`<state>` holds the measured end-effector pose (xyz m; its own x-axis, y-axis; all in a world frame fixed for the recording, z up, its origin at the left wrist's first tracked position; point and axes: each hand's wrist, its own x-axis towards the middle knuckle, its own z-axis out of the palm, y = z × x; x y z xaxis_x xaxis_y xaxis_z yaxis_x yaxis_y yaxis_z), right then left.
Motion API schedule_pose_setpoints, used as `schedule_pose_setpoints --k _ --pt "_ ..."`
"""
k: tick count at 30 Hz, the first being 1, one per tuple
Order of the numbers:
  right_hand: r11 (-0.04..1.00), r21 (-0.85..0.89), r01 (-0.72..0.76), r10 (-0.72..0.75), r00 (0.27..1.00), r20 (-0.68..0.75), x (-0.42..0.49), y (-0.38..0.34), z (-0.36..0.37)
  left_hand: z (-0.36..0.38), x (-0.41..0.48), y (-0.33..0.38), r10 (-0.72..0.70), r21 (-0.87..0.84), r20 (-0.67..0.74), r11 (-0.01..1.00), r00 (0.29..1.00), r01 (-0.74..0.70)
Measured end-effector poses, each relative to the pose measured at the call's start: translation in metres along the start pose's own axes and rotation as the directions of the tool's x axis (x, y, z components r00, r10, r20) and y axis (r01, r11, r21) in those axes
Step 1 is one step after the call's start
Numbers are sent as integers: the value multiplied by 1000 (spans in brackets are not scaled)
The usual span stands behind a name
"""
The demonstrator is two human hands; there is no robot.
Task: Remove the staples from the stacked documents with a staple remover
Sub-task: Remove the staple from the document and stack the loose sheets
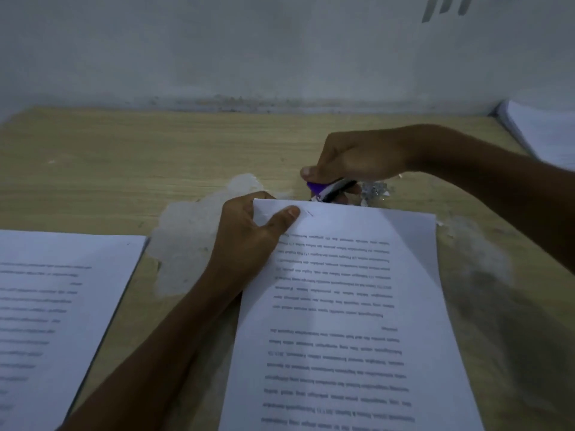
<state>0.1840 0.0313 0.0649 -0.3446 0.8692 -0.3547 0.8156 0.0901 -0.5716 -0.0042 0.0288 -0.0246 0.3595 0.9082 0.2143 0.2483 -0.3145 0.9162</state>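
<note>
A stapled document (348, 306) with printed text lies on the wooden desk (124, 157), its far left corner lifted. My left hand (252, 234) pinches that corner, thumb on top, fingers underneath. A thin staple (309, 213) shows just right of my thumb. My right hand (354, 160) grips a purple, white and black staple remover (329, 189) just beyond the paper's far edge, jaws pointing down toward the corner.
A second stack of printed pages (59, 306) lies at the near left. Another white paper stack (541, 132) sits at the far right by the wall. A small heap of pulled staples (375, 189) lies beyond the document. The desk veneer is peeled in pale patches (186, 244).
</note>
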Motion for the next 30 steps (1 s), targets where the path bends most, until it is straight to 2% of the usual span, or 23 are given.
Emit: schedule_pose_setpoints --k 4,7,10,13,16,18,19,21,22,23,25,30 --pt "991 -135 1 -35 968 -250 -18 18 -3 -5 1 0 -50 -113 42 992 998 55" --pt "952 -297 -70 -40 937 -347 -45 41 1 -6 1 0 -44 -156 53 986 998 52" --pt "939 -246 -240 104 881 -461 -77 75 13 -4 0 1 -35 -133 37 990 999 40" --pt "923 -221 -315 180 861 -476 -101 112 31 -3 -1 2 -35 -114 26 993 999 38" --pt "927 -205 -313 163 832 -531 -110 121 42 -4 0 5 -59 -114 37 991 998 63" --pt "918 -256 -303 99 800 -592 -112 120 46 -5 -1 7 -85 -182 26 979 996 89" --pt "925 -259 -280 53 768 -639 -112 117 45 -6 -1 10 -92 -215 14 972 996 92" --pt "990 -77 -118 23 675 -738 -113 98 43 -6 -5 13 -88 -248 -30 966 996 78" --pt "1000 18 -6 17 652 -758 -112 86 41 -5 -6 15 -73 -247 -59 967 996 56" --pt "995 73 66 9 673 -740 -111 75 43 -4 -7 16 -63 -250 -80 967 995 42" --pt "994 -39 104 -101 705 -702 -103 52 50 -2 -8 21 -50 -283 -91 959 995 23" --pt "925 -341 169 -379 500 -779 -85 46 73 -10 -8 19 -55 -398 -37 917 998 36"
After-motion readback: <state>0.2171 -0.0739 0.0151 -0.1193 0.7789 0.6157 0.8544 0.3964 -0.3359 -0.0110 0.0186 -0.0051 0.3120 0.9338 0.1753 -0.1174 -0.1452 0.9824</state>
